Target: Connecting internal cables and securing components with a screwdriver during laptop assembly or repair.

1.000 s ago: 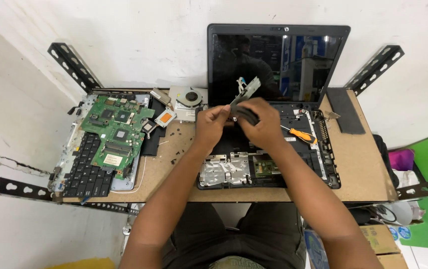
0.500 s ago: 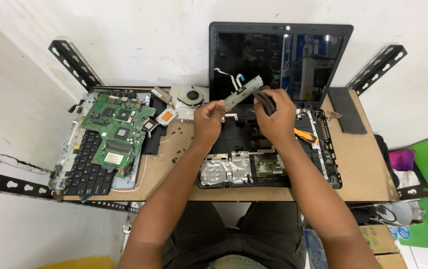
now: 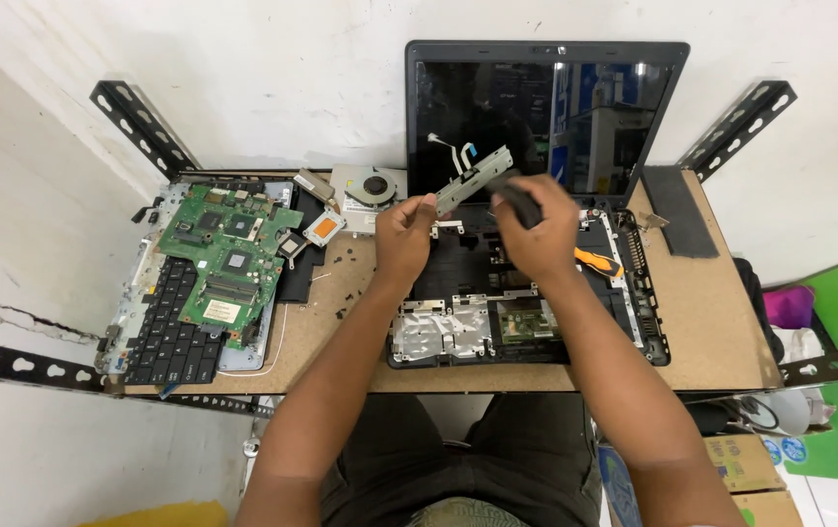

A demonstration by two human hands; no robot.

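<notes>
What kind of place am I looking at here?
Probably a small electronics repair bench. An opened laptop sits gutted on a board tabletop, a green circuit board lies on a loose keyboard, and a cooling fan rests nearby.

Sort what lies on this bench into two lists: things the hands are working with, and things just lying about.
In use:
left hand holding a grey metal strip
right hand gripping a black tool
opened laptop base

Lying about:
green circuit board
keyboard
cooling fan
orange-handled screwdriver
</notes>
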